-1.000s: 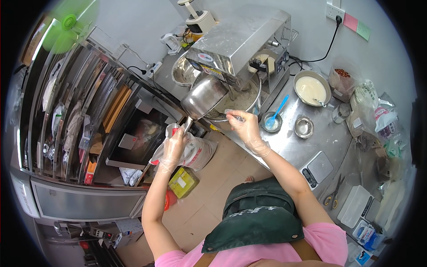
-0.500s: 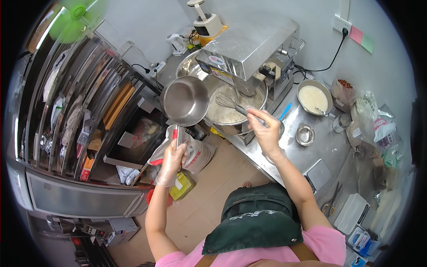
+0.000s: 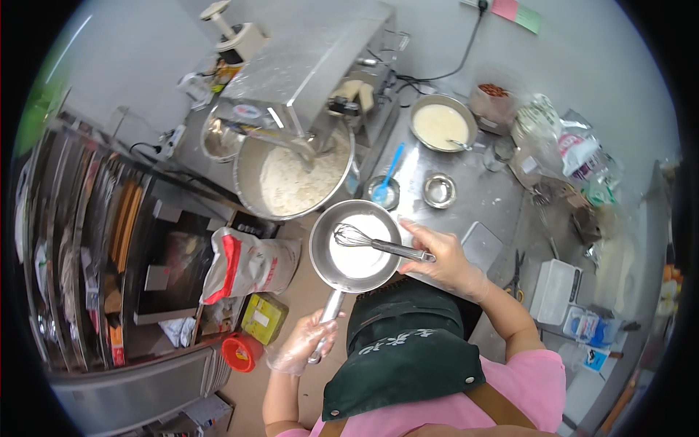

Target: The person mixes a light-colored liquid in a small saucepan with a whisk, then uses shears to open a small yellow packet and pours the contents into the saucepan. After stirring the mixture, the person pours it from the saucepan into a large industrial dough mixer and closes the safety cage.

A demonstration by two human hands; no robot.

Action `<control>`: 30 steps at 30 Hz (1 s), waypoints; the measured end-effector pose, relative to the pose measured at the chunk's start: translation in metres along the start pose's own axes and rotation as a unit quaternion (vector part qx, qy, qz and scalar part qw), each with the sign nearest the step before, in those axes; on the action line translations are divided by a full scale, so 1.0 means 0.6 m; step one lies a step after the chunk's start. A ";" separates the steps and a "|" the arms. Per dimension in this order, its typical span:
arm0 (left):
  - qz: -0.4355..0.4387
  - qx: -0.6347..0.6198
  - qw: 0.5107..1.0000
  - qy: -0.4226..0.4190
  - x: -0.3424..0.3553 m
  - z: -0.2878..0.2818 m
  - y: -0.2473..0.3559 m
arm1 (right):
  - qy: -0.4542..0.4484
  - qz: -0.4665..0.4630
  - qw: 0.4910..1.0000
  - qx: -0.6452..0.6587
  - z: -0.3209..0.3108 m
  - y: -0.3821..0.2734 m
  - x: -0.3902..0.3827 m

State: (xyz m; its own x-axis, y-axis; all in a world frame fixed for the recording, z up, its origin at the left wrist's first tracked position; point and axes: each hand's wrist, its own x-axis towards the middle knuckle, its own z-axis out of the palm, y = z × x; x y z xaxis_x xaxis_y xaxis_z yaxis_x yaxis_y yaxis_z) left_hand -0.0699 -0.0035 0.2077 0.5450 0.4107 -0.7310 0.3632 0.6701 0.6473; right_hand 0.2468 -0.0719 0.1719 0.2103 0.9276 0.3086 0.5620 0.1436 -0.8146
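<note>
My left hand [image 3: 309,342], in a clear plastic glove, is closed round the handle of a steel saucepan [image 3: 318,251] in front of my apron. Inside the pan the bottom shines brightly, and a wire whisk [image 3: 378,245] lies across it, its handle sticking out over the right rim. My right hand [image 3: 445,261] is beside that rim with its fingers apart, and the end of the whisk's handle lies against it. Beyond the pan stands a big mixer bowl [image 3: 239,175] holding pale, floury dough [image 3: 295,182].
The steel mixer [image 3: 306,62] overhangs its bowl. On the steel table [image 3: 466,186] are a small bowl with a blue spatula [image 3: 393,171], an empty-looking small bowl [image 3: 440,191], a pan of creamy liquid [image 3: 440,125], scissors [image 3: 518,277] and bags [image 3: 535,127]. A flour sack [image 3: 251,266] stands at left.
The saucepan has come down and right, from beside the mixer bowl to in front of me. The whisk has moved out of the mixer bowl into the saucepan, and my right hand's fingers have spread.
</note>
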 end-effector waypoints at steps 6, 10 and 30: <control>0.008 0.089 0.991 -0.099 0.225 0.130 -0.015 | 0.072 0.334 0.937 -0.076 -0.096 0.122 -0.186; 0.021 0.154 0.971 -0.183 0.395 0.250 -0.018 | 0.209 0.369 0.903 -0.069 -0.147 0.136 -0.276; 0.538 0.467 0.701 0.029 0.586 0.355 0.026 | 0.245 0.108 0.962 0.052 -0.218 0.198 0.117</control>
State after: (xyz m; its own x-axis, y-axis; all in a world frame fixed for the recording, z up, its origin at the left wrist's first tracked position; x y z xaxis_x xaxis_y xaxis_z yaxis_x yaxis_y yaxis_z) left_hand 0.2885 0.0194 0.0066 0.8611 0.4111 0.2990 0.1167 -0.7324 0.6708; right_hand 0.4332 -0.0348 0.1608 0.6800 0.6689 0.3004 0.3846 0.0234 -0.9228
